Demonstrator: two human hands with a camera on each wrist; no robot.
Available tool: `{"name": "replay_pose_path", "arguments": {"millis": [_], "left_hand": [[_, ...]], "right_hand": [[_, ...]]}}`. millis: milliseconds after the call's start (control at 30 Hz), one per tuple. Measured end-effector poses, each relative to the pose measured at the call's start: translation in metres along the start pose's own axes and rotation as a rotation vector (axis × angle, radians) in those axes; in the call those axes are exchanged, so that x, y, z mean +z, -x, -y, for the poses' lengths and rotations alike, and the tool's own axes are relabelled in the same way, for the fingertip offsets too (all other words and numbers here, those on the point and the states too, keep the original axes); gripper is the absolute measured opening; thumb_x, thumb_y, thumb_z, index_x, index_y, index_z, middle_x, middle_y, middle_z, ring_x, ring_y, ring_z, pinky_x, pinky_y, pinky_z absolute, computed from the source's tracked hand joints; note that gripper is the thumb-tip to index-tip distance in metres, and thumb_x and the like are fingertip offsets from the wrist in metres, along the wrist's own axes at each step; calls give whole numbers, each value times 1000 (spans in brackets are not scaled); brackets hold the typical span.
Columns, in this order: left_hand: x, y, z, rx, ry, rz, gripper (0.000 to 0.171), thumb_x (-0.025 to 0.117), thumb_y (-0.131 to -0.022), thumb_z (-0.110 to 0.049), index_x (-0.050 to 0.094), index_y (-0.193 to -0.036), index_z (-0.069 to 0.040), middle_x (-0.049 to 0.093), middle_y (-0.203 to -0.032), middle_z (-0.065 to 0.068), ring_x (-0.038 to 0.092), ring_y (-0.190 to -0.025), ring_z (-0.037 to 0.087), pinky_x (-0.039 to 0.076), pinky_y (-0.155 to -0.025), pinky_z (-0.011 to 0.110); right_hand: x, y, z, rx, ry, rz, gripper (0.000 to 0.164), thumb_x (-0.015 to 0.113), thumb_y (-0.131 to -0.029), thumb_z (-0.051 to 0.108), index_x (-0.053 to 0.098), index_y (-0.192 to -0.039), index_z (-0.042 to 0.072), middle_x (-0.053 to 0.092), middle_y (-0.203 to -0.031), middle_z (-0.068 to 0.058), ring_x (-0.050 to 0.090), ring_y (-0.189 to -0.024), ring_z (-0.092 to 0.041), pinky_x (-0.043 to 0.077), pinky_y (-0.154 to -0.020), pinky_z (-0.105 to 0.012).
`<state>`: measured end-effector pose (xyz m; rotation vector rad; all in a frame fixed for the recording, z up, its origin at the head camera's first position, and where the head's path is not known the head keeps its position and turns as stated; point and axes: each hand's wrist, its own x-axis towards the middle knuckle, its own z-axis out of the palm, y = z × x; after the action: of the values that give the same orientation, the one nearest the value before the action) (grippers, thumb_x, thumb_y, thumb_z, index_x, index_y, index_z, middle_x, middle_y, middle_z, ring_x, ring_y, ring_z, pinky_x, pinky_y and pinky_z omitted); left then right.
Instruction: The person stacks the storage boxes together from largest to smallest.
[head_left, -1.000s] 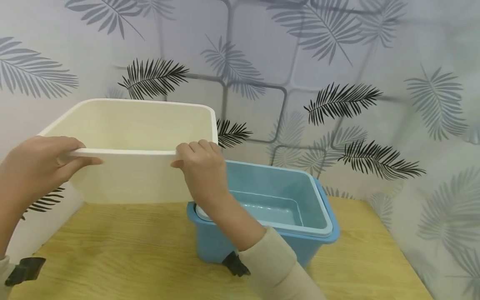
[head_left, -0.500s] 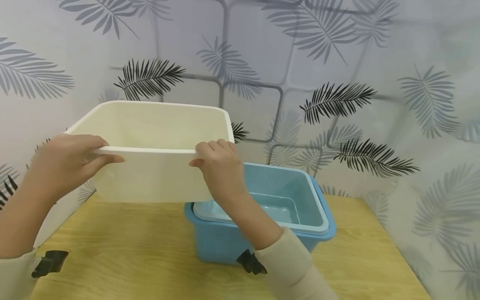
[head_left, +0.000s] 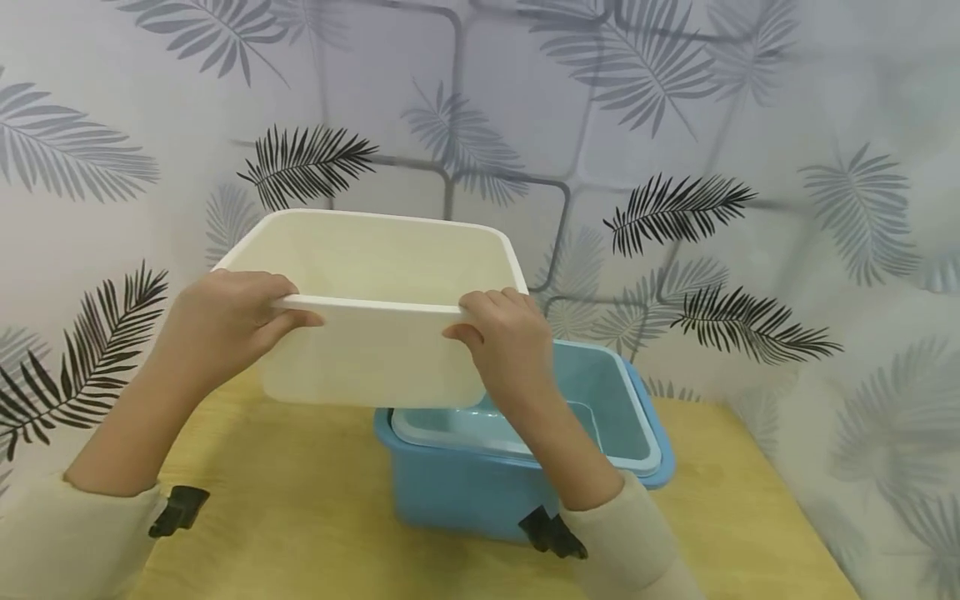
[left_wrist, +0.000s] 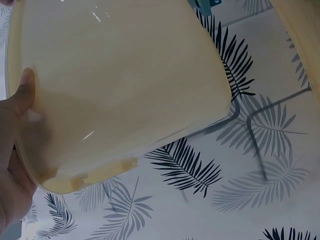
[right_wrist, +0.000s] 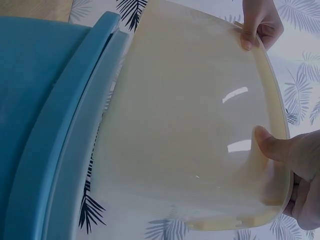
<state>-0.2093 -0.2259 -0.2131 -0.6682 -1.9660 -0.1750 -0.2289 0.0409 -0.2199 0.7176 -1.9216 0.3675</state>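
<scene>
A cream plastic bin point(head_left: 367, 358) is held up in the air, its open top facing up. My left hand point(head_left: 228, 325) pinches the near rim toward its left end, thumb against the outer wall. At the right end of that same rim, my right hand point(head_left: 513, 342) grips with fingers over the edge and thumb outside. Below and to the right, a light blue bin point(head_left: 618, 417) sits nested in a darker blue bin point(head_left: 457, 492). The cream bin overlaps their left part in the head view. In the right wrist view the cream bin point(right_wrist: 185, 110) is beside the blue rims.
The nested blue bins stand on a wood-grain table point(head_left: 300, 517). Behind it hangs a pale wall covering point(head_left: 510, 100) with a leaf pattern. Black clips point(head_left: 180, 510) are fixed at both sleeve cuffs.
Both hands have carried the cream bin to the right, from left of the blue bins to partly over their left end in view. The blue bins have stayed put.
</scene>
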Motion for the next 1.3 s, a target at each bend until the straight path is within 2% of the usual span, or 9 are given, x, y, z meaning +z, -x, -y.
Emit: {"name": "replay_pose_path", "arguments": {"millis": [267,567,600,667,767,833,1067,1300], "left_hand": [[14,-7,-12,-1,13,-13,64,30,-84,-66,52,-60,-11,45,-50,-3,35,-46,9,32,-42,27],[27,-19,-29,-2,23,-27,63,33,-81,-64,55,-63,-8,48,-50,0,38,-44,11,34,-41,27],[28,-21,-32,-5,26,-22,60,36,-80,-62,55,-62,-8,48,-51,0,39,-45,12,34,-41,28],[31,-24,-37,-7,37,-11,51,51,-77,-56,54,-62,-8,48,-51,1,39,-45,12,35,-42,27],[36,-28,-44,1,56,3,39,71,-69,-39,52,-61,-7,46,-50,1,39,-46,13,35,-43,27],[39,-30,-49,10,65,5,35,77,-64,-29,50,-60,-7,45,-50,1,38,-46,13,35,-44,27],[48,-38,-64,36,58,-15,39,76,-64,-31,45,-58,-8,39,-49,1,36,-46,14,34,-44,27],[55,-46,-80,20,59,20,37,75,-68,-33,50,-60,-7,46,-51,3,43,-46,17,39,-46,29]], "right_hand": [[-7,9,-17,-15,0,4,30,77,-60,26,66,-80,6,69,-72,-4,57,-66,-20,48,-68,-29],[-22,12,-35,11,12,58,29,76,-65,24,66,-83,4,70,-77,-7,59,-71,-23,49,-70,-32],[-24,13,-37,17,15,65,29,76,-65,24,67,-84,4,70,-78,-7,60,-71,-23,49,-70,-32],[-28,15,-41,29,22,77,29,76,-66,25,67,-84,4,70,-78,-7,60,-71,-23,49,-69,-32],[-34,17,-48,39,9,88,29,75,-66,24,66,-85,3,70,-78,-8,59,-72,-24,48,-70,-33],[-39,19,-52,38,17,83,30,75,-66,24,66,-85,3,70,-78,-8,59,-72,-24,48,-69,-34],[-52,26,-68,18,44,68,30,75,-65,23,66,-83,2,70,-76,-9,59,-68,-25,47,-66,-35],[-63,35,-79,62,55,77,29,77,-64,21,67,-84,2,69,-78,-8,58,-70,-25,46,-64,-34]]}}
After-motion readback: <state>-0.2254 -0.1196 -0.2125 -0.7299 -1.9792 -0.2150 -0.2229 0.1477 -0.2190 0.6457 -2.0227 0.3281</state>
